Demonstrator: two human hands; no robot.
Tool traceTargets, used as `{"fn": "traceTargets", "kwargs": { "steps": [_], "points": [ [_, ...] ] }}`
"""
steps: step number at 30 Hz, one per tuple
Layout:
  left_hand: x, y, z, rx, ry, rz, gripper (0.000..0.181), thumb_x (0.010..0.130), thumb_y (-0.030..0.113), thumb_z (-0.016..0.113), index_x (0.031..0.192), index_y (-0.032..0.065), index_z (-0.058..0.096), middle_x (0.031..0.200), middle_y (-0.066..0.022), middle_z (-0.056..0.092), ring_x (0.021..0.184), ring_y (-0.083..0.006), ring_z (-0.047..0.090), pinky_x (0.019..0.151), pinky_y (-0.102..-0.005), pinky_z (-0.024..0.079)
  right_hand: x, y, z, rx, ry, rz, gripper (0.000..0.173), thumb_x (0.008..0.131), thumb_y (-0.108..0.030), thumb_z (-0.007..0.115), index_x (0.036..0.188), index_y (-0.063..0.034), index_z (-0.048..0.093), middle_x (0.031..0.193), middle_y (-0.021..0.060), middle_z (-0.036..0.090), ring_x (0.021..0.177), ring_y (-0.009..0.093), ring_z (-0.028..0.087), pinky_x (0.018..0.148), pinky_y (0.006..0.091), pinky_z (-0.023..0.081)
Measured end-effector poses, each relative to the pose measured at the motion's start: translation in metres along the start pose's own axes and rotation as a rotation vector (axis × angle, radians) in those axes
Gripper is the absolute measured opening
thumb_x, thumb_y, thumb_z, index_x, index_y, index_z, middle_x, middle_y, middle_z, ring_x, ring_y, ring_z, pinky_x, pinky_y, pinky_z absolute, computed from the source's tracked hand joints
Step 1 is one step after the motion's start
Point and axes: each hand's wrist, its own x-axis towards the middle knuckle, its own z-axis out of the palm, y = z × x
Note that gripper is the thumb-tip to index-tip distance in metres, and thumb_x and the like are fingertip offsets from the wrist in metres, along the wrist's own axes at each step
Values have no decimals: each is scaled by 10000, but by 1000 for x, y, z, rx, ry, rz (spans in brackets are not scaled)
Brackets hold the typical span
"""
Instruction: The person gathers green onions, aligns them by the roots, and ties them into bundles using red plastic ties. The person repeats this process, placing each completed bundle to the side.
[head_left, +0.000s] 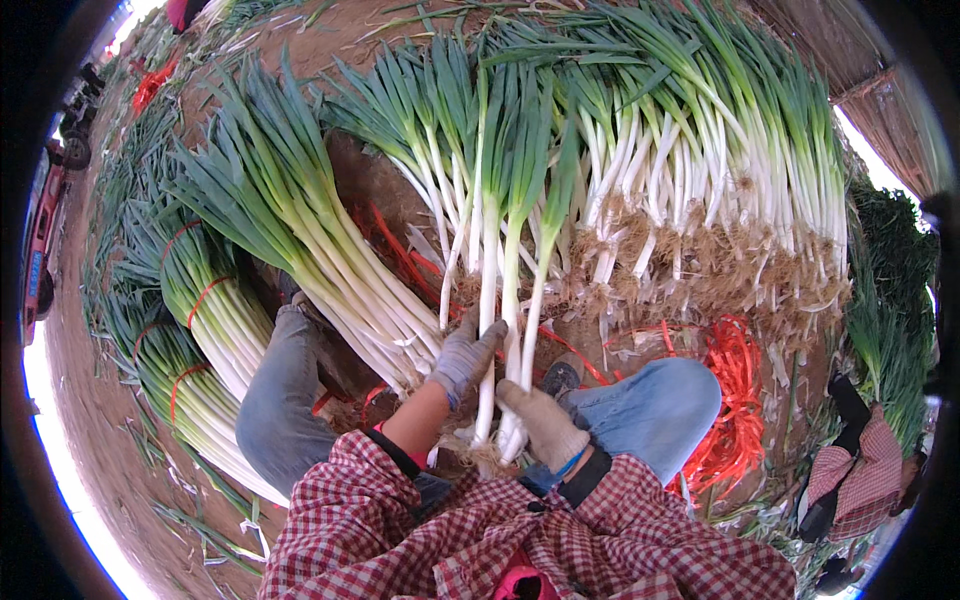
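Observation:
Both my hands wear light work gloves. My left hand (469, 356) is closed around the white shaft of a long green onion (487, 300), which stands between my knees with its roots towards me. My right hand (546, 424) grips two more green onions (529, 330) low on their white stems, close to the roots. A loose pile of long green onions (360, 292) slants across my left leg, its root ends beside my left wrist. Beyond my hands, a large row of green onions (697, 165) lies with brown, hairy roots facing me.
Tied bundles of green onions (217, 322) lie left of my left knee. Red plastic strapping (731, 405) is heaped beside my right knee. Another person (855, 472) in a checked shirt is at the far right. A red vehicle (45, 232) stands at the left edge.

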Motion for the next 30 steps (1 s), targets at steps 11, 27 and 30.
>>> {"fn": "traceTargets", "kwargs": {
  "steps": [11,27,30],
  "points": [
    [-12,-12,16,38,-79,-171,693,881,508,560,1310,-23,437,1135,-197,618,1048,-286,601,914,-359,450,-7,20,6,204,-122,72,253,917,-224,603,1045,-13,546,836,81,621,663,228,645,584,372,558],
    [64,95,-146,-754,-232,278,518,817,327,703,1199,9,558,1065,-128,639,895,-279,641,831,-389,533,-31,-29,75,-1074,-405,-237,416,905,-321,595,1129,27,560,865,191,671,777,250,676,670,336,538],
    [33,110,-223,-674,-7,337,492,797,385,725,1148,61,608,1006,-74,645,850,-198,630,775,-345,530,21,-31,95,-977,-468,-232,405,924,-294,569,1143,35,481,764,153,674,598,224,663,500,312,533]
  ]
}}
